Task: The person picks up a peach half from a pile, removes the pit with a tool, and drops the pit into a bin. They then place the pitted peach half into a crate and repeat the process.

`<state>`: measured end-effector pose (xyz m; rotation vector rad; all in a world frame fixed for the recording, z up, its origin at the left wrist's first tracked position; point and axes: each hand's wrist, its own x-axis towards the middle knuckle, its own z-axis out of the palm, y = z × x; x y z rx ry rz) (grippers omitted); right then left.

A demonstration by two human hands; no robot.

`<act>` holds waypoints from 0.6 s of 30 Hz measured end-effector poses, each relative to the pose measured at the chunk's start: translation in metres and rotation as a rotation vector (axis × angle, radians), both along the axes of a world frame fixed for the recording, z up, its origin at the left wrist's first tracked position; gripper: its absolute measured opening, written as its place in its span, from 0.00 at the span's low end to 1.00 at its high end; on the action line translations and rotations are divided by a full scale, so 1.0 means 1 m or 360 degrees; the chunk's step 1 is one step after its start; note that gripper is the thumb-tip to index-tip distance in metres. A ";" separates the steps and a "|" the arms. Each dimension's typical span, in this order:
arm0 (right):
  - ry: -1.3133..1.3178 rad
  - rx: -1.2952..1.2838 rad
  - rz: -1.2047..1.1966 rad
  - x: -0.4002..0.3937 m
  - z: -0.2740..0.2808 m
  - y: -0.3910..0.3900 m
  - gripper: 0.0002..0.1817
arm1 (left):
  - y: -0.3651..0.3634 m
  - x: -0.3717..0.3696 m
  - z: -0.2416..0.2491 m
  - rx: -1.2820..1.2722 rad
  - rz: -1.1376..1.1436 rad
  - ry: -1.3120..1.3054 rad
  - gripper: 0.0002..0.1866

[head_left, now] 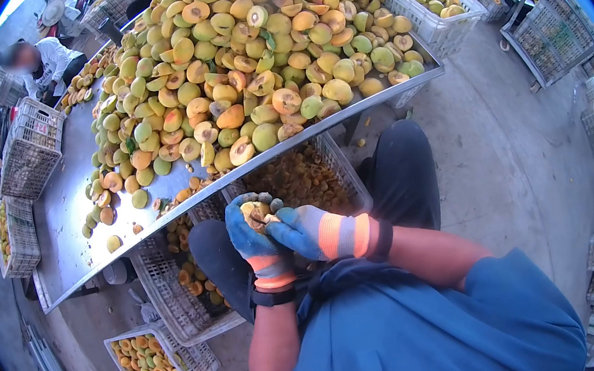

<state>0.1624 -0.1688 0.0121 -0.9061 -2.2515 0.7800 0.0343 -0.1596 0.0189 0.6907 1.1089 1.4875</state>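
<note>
My left hand (250, 237), in a blue, grey and orange work glove, is closed around a halved apricot (254, 214) above my lap, its cut side partly showing. My right hand (307, 233), gloved alike, presses its thumb and fingers against the same fruit. Something small and dark shows at its fingertips, too little to name. Just beyond both hands, a crate (345, 168) of cut fruit pieces stands below the table edge. Above it, a large heap of halved apricots (238, 66) covers much of the metal table (69, 235).
More crates stand to my left: one under the table (171, 305), another with apricot halves (200, 364) on the floor. A fruit-filled crate (452, 29) sits at the table's right end. A person (56, 63) works at the far left. My knees flank the near crate.
</note>
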 end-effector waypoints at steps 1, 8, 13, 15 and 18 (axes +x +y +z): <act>0.0173 -0.0031 -0.0013 -0.001 -0.001 0.001 0.17 | 0.000 -0.001 0.000 0.0047 -0.0052 0.0106 0.21; 0.0376 -0.1952 -0.0053 0.010 0.044 0.010 0.20 | 0.000 -0.010 -0.016 -0.0026 -0.0087 -0.0391 0.12; 0.0289 -0.1006 0.0213 0.007 0.024 0.011 0.24 | -0.003 -0.008 -0.014 -0.0159 -0.0037 -0.0480 0.23; 0.0227 -0.1235 0.0156 0.009 0.032 0.011 0.23 | -0.004 -0.008 -0.017 -0.0177 -0.0033 -0.0557 0.22; 0.0106 -0.0884 0.0261 0.013 0.008 0.013 0.21 | -0.005 -0.008 -0.028 -0.0156 -0.0018 -0.0558 0.23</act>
